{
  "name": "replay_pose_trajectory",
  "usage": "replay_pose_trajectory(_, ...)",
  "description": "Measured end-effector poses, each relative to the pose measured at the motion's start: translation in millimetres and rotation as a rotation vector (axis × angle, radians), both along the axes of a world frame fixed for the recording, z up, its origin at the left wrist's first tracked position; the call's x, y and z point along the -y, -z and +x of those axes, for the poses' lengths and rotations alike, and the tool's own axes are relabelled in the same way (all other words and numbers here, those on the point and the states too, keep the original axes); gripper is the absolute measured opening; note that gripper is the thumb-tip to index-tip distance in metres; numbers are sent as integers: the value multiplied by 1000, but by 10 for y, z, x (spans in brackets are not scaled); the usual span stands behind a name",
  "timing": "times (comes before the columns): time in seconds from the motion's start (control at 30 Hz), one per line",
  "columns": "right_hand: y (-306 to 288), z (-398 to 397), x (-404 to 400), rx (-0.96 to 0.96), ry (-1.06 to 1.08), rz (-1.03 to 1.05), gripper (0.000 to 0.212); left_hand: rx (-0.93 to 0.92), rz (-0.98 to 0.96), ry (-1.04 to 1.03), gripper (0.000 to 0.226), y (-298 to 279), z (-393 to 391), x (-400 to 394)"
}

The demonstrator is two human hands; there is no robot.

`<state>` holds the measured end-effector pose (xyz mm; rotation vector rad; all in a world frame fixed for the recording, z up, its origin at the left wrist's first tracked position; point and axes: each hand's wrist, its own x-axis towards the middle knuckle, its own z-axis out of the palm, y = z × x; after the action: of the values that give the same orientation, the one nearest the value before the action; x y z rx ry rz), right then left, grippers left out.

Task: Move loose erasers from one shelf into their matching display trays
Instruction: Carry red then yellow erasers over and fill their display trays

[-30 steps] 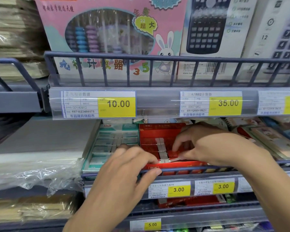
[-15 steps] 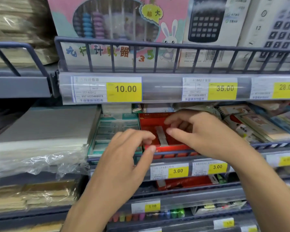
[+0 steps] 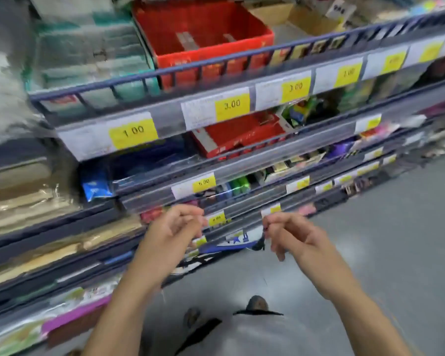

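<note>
The picture is blurred by motion. A red display tray [image 3: 242, 37] stands on the upper shelf with a couple of pale erasers [image 3: 188, 42] lying on its floor. To its left sits a green tray [image 3: 88, 42] filled with wrapped erasers. One shelf down lies another red tray [image 3: 239, 134]. My left hand [image 3: 172, 232] and my right hand [image 3: 290, 235] hang low in front of the lower shelves, well below both red trays. Their fingers are loosely curled, and I see nothing in either hand.
Blue shelf rails [image 3: 216, 62] with yellow price tags [image 3: 231, 105] run across the view. Plastic-wrapped paper stacks [image 3: 23, 201] fill the left side. Small coloured packs [image 3: 237, 186] sit on the lower shelves. Grey floor [image 3: 396, 227] and my feet [image 3: 257, 303] show at the bottom right.
Both hands have drawn out of the red tray and dropped down in front of the lower shelves. The view has swung downward, so the floor and lower shelves show.
</note>
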<state>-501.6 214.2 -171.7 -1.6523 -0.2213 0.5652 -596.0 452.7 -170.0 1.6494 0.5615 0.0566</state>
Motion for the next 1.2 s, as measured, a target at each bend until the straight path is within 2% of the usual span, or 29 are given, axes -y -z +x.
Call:
replay_pose_trajectory(0.03,209,-84,137,-50,39,-55,12,-69,-49,8,6,260,-48,81)
replay_pose_trajectory(0.1,581,-251,418,-133,75,-176,12,-210,-86,40,13,736,-176,251)
replay_pose_trajectory(0.2,1019,-496,903,-255,89,-288,11,-371,-43,151,11,1222,-368,541)
replay_pose_trajectory(0.4,1480,-1003,2050,-434,173,-418,10,-556,-34,241,7,1570,-520,1264)
replay_pose_trajectory(0.6,1586,-1093,2826,-485,281,-406,11,-588,-23,295,5,1609,-340,1955)
replay_pose_trajectory(0.8,1401,-470,3120,-384,386,-296,10,-586,-5,363,6,1596,85,2412)
replay_pose_trajectory(1.0,1282,231,3442,-283,495,-229,9,-568,-50,450,9,1634,871,2842)
replay_pose_trajectory(1.2,1265,718,3850,-338,641,-260,10,-502,-52,588,8,1626,1994,3225)
